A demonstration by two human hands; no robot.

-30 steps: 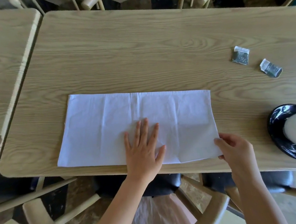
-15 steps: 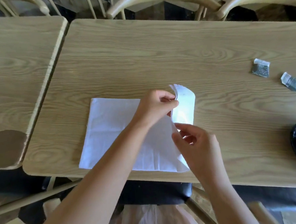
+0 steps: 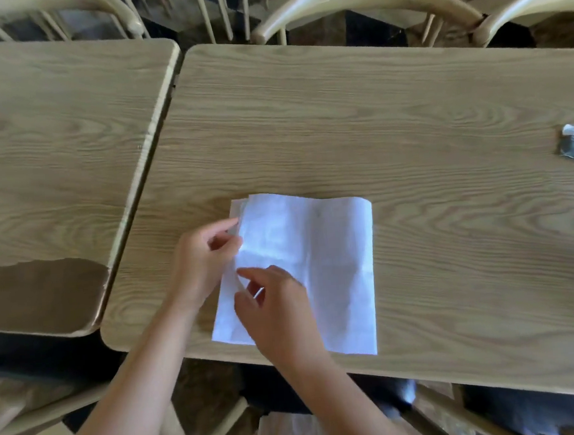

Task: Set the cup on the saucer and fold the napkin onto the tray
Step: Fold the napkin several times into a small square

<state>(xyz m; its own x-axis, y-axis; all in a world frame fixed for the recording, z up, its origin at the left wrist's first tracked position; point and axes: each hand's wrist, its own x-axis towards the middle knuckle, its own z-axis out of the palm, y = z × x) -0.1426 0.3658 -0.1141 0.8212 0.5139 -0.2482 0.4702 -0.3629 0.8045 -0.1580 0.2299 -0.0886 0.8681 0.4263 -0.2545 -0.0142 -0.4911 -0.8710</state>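
A: Where is the napkin [image 3: 319, 266]?

B: On the worktop [image 3: 374, 126], near its front edge, doubled over.

A: The fingers?

B: Left hand [image 3: 203, 257] and right hand [image 3: 278, 313] pinch its left edges, apparently to align them.

Soft daylight, slight motion blur, wide-angle bend

Even, diffuse light falls on the pale wood desk [image 3: 373, 116], with no hard glare; the white napkin [image 3: 333, 265] is the brightest patch, near washed out. Faint shadows lie under both hands. Everything is a little smeared, most at the chair backs [image 3: 349, 5] along the top. Desk edges curve toward the corners.
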